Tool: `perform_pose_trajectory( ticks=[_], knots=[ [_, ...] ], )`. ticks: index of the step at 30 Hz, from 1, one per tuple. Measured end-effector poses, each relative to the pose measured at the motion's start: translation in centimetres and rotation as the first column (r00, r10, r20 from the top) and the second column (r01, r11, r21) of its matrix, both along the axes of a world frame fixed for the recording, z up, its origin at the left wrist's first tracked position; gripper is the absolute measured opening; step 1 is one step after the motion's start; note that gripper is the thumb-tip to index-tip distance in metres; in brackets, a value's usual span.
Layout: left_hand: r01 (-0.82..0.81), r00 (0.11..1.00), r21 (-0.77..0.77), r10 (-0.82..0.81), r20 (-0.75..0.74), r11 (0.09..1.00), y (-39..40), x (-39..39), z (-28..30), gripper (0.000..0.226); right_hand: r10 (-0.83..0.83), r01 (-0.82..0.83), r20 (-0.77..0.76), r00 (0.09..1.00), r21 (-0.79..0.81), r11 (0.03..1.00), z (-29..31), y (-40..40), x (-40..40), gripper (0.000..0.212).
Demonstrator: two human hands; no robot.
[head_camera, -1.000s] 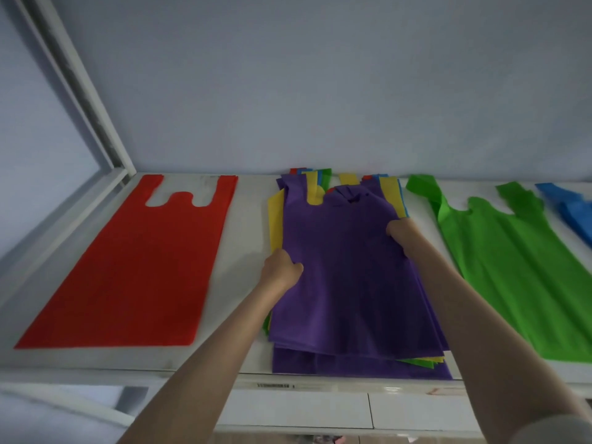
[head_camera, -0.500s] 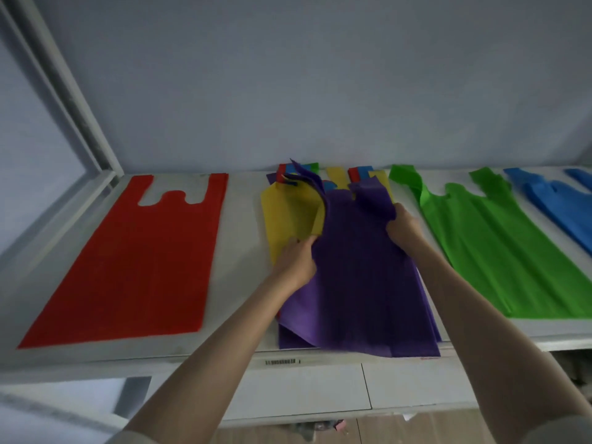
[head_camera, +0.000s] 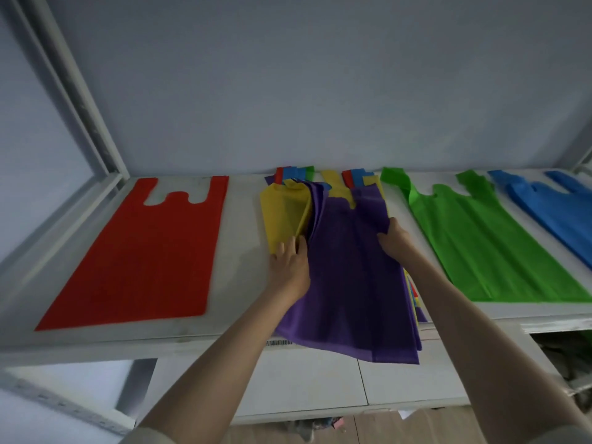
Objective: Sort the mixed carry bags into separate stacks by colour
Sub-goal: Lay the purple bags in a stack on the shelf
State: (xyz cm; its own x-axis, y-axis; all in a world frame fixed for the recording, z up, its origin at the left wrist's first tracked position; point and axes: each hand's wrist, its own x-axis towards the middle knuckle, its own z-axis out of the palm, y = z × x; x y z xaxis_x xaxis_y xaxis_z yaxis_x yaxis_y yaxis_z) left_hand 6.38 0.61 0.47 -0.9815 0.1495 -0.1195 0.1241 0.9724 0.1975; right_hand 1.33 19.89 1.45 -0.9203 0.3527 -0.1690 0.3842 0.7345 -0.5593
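Two hands: we hold the purple bags (head_camera: 352, 283) atop the mixed pile.
Left hand (head_camera: 290, 267): fingers curled round their left edge, beside a yellow bag (head_camera: 282, 216).
Right hand (head_camera: 395, 240): pinching the right edge.
Left: red bag (head_camera: 141, 251) flat on the white shelf (head_camera: 243, 251).
Right: green bag (head_camera: 487, 245), then blue bags (head_camera: 557, 213).

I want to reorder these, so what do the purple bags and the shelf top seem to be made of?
The purple bags look like thin non-woven fabric, matte and soft: they drape and crease where the right hand grips them, with no plastic shine. The shelf top looks like hard white-painted board or metal, dull and scuffed; which one is unclear.
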Motion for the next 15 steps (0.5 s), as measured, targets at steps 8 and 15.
perform_pose_trajectory(
  ticks=[8,15],
  knots=[
    [-0.095,0.995,0.145,0.094,0.016,0.985,0.9,0.0,0.1,0.045,-0.005,0.006,-0.015,1.0,0.022,1.0,-0.1,0.2,0.2,0.044],
    [-0.146,0.986,0.338,0.109,0.128,0.93,-0.4,-3.6,0.0,0.06,-0.015,0.018,-0.069,0.998,0.029,0.999,-0.1,-0.4,-2.8,0.042]
  ],
)
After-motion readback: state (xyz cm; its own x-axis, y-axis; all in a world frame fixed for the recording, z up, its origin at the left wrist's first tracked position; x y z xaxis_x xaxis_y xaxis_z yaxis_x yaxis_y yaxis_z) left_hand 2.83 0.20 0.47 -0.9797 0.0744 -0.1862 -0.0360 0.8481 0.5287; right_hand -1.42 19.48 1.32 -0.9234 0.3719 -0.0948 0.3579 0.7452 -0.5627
